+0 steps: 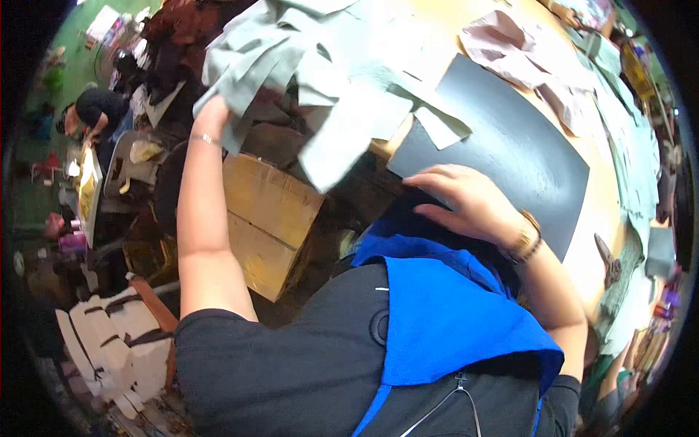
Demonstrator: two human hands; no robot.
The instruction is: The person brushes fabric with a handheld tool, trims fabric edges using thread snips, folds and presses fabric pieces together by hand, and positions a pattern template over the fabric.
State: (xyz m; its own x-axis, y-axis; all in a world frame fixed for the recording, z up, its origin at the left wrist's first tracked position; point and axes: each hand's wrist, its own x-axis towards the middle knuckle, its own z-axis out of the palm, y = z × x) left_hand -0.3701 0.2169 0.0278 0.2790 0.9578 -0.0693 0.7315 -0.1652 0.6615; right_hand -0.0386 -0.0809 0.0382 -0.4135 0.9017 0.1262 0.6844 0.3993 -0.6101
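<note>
My left hand [214,111] reaches to the edge of a loose heap of pale green, cloth-like or leather-like cut pieces [269,51]. Its fingers are hidden among them, so its grip does not show. One long pale piece [342,138] hangs down from the heap, smeared by motion. Over the near left corner of a dark flat board [510,138] is my right hand [466,200], thumb apart from the fingers and nothing in it. The tip of another pale strip [444,130] lies across the board.
A cardboard box [266,218] stands below the heap, left of my body. Light pink pieces [502,44] and more green pieces [626,124] lie along the table. A dark tool, perhaps scissors [606,255], rests at the right. Another person [98,109] bends over at the far left.
</note>
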